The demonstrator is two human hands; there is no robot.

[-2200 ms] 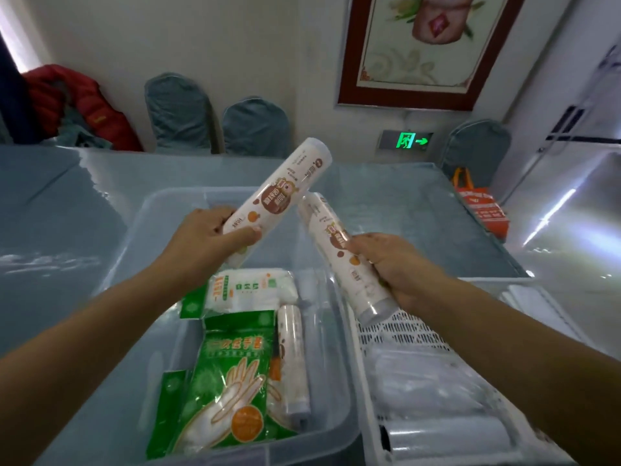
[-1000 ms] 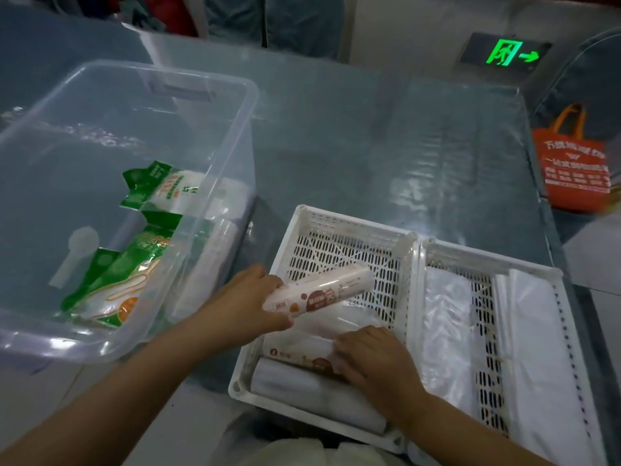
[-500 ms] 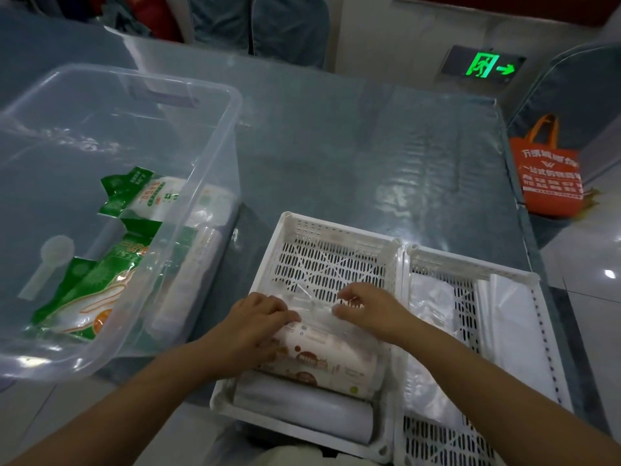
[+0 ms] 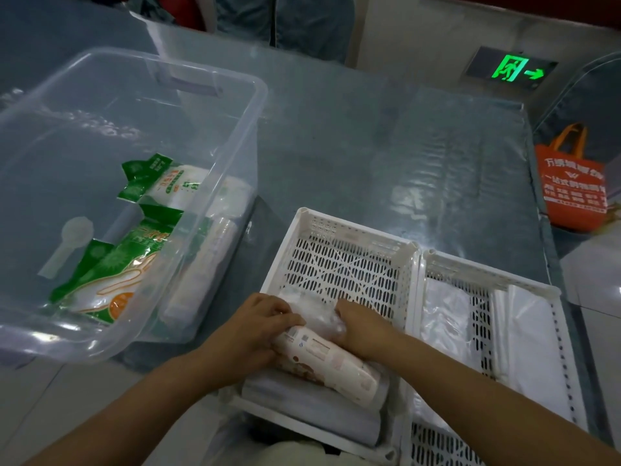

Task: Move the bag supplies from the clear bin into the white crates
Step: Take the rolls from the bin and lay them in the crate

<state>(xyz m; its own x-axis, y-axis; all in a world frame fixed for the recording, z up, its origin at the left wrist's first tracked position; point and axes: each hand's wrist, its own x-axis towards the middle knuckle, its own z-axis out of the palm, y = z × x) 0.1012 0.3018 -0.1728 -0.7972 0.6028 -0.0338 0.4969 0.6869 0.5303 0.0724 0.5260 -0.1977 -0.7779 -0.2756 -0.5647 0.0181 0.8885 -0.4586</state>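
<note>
Both hands were palm-down in the near half of the left white crate [image 4: 304, 220]. Left hand [image 4: 250, 326] fingers curled over the end of the printed bag roll [image 4: 331, 361]; right hand [image 4: 361, 326] fingers pressed on it. Far half of crate was bare mesh. Clear bin [image 4: 232, 156] sat just beside on the desk [image 4: 403, 156].

Place: function/banquet-type rm, prob.
Clues: cloth-covered chairs [image 4: 302, 21], lit green exit sign [image 4: 512, 69], plastic-sheeted table [image 4: 386, 156], tiled floor [image 4: 591, 284].
</note>
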